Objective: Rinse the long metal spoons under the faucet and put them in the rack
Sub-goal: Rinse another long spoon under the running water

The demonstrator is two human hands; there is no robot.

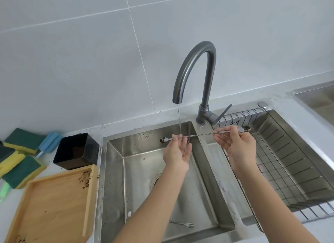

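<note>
long spoon (197, 134): one long twisted-shaft metal utensil, held roughly level across the centre of the frame, spanning from the left basin to the rack; dirty spoon bowl at its left end, dark residue on its forked right end.
water stream (179, 119): thin stream falling from the faucet spout onto the shaft, just beside the left fingertips.
left hand (178, 152): palm up under the stream, fingers loosely spread and only lightly curled; fingertips touch the shaft from below near the spoon bowl.
right hand (236, 148): fingers narrowed to a pinch on the shaft near its right end, above the left edge of the rack.
faucet (197, 76): dark grey gooseneck, upper centre, lever tilted to the right.
left basin (115, 170): steel, wet, dark specks on the rear wall; drain partly hidden by the left forearm.
small fork (182, 224): lies flat on the basin floor, lower centre, well apart from the hands.
rack (282, 170): wire drainer set in the right basin, right of frame; the right forearm crosses its left edge.
wooden tray (54, 203): lower left, on the counter, with dark crumbs at its far and near corners.
black container (76, 151): square, just behind the tray, beside the sink rim.
sponges (19, 152): green-and-yellow, stacked at the left edge, with a blue brush near them.
writing: no legible text or brand marks.
</note>
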